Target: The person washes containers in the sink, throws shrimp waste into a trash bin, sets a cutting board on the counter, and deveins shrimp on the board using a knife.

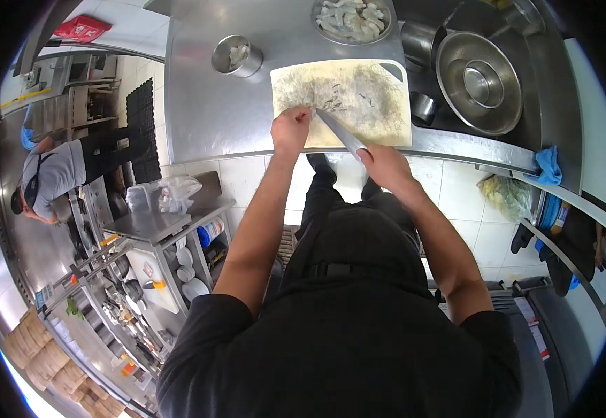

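My right hand (386, 166) is closed round the handle of a kitchen knife (341, 132), whose blade slants up and left across the cutting board's front edge. Its tip is close to the fingertips of my left hand (292, 129). Those fingers pinch a small pale piece, apparently a shrimp (313, 112), mostly hidden by them. Under both lies a worn cream cutting board (379, 115) with dark scraps and stains. Behind the board, a metal bowl (317, 31) holds raw peeled shrimp (350, 19). A small steel pot (250, 67) to the left contains a few pale pieces.
At right, a sink area holds a large steel basin (449, 87) with a smaller bowl inside, plus a metal cup (423, 109). A blue cloth (547, 166) hangs at the counter's right end. Another person (59, 171) bends over a counter at far left.
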{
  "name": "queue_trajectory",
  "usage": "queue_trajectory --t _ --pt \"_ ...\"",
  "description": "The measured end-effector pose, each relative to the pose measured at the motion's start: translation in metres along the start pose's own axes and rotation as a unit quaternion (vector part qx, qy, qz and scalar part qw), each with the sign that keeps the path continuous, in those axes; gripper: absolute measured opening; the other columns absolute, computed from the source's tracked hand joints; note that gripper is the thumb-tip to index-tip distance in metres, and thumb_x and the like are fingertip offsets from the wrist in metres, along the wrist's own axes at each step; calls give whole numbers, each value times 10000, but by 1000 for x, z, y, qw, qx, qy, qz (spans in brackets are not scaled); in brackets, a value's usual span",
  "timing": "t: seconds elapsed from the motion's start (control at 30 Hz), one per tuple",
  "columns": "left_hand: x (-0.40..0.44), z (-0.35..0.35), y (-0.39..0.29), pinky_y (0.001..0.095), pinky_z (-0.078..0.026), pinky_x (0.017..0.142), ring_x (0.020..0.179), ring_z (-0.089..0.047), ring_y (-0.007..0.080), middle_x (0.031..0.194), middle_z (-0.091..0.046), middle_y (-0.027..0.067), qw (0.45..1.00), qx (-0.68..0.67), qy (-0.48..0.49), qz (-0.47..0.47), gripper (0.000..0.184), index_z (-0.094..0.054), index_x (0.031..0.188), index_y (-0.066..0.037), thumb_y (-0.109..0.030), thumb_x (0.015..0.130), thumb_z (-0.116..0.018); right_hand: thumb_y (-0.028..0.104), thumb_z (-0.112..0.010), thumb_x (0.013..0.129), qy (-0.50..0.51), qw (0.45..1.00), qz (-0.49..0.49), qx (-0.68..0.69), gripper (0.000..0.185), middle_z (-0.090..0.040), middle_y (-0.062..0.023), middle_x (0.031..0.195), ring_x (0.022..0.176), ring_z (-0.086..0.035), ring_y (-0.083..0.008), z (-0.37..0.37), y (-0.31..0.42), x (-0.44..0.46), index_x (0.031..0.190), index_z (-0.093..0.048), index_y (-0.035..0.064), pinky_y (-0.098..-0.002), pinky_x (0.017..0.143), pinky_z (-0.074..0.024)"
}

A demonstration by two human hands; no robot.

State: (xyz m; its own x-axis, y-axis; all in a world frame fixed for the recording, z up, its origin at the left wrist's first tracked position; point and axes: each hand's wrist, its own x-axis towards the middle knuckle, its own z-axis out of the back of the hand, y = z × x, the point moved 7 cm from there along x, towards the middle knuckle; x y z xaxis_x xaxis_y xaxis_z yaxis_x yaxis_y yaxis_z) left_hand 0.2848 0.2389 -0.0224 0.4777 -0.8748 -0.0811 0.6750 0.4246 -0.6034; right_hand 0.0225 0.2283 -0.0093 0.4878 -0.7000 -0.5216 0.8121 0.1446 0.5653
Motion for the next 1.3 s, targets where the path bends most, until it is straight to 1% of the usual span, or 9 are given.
queue_trajectory --t 0.07,0.27,0.37,0.6,0.7,0.83,0.93,1.13,1.3 --pt "1 -1 -2 378 -586 770 818 -742 266 879 -770 84 1000 1 4 -3 115 -801 961 -155 -161 862 -742 407 -522 1038 1 1000 -6 12 418 -738 -222 996 962 -703 -432 -1 2 9 1055 -734 47 -545 848 -540" --pt "3 -3 1 376 -588 772 822 -747 271 888 -775 86 1000 17 21 1 123 -805 964 -158 -168 861 -739 412 -532 1035 -7 999 41 22 422 -735 -222 983 952 -703 -424 3 13 47 1026 -745 47 -535 851 -538" --pt "4 -3 2 382 -589 779 830 -749 278 893 -777 86 1000 21 16 -7 126 -806 971 -163 -180 869 -734 416 -532 1036 -8 999 42 22 428 -734 -226 983 950 -703 -421 2 17 48 1037 -739 42 -534 854 -535" --pt "1 -3 6 382 -590 792 843 -753 273 898 -780 86 1000 8 15 20 140 -806 999 -166 -191 883 -732 417 -534 1039 4 998 6 57 427 -731 -236 982 957 -699 -438 -12 6 8 1059 -717 31 -554 840 -530" --pt "0 -4 6 370 -592 801 852 -759 260 910 -786 85 999 7 28 20 145 -806 1007 -157 -194 884 -740 410 -537 1037 -2 998 11 55 418 -731 -239 978 959 -699 -445 -16 5 9 1065 -715 33 -557 839 -531" --pt "3 -4 9 356 -594 816 871 -767 239 938 -794 80 998 -2 48 29 147 -806 1009 -143 -195 880 -756 403 -544 1034 -9 999 27 42 405 -734 -238 976 959 -702 -442 -15 19 34 1075 -715 38 -557 844 -535" --pt "1 0 6 349 -595 817 885 -770 228 950 -798 71 999 5 38 20 147 -803 1006 -135 -192 875 -767 404 -543 1034 -17 999 17 35 404 -738 -233 978 956 -706 -434 -18 22 31 1077 -721 44 -558 840 -539" --pt "-4 -3 10 349 -588 826 897 -768 222 956 -799 55 999 1 11 47 148 -795 1001 -140 -204 869 -779 409 -523 1048 0 1000 -1 31 414 -734 -238 966 939 -706 -441 -29 16 -7 1058 -695 33 -566 830 -543" --pt "-5 -1 14 356 -579 819 868 -759 226 920 -793 46 995 34 13 92 159 -794 980 -146 -251 861 -792 407 -514 1055 9 999 8 33 410 -731 -240 953 925 -702 -451 -40 11 -12 1042 -673 30 -571 827 -541"
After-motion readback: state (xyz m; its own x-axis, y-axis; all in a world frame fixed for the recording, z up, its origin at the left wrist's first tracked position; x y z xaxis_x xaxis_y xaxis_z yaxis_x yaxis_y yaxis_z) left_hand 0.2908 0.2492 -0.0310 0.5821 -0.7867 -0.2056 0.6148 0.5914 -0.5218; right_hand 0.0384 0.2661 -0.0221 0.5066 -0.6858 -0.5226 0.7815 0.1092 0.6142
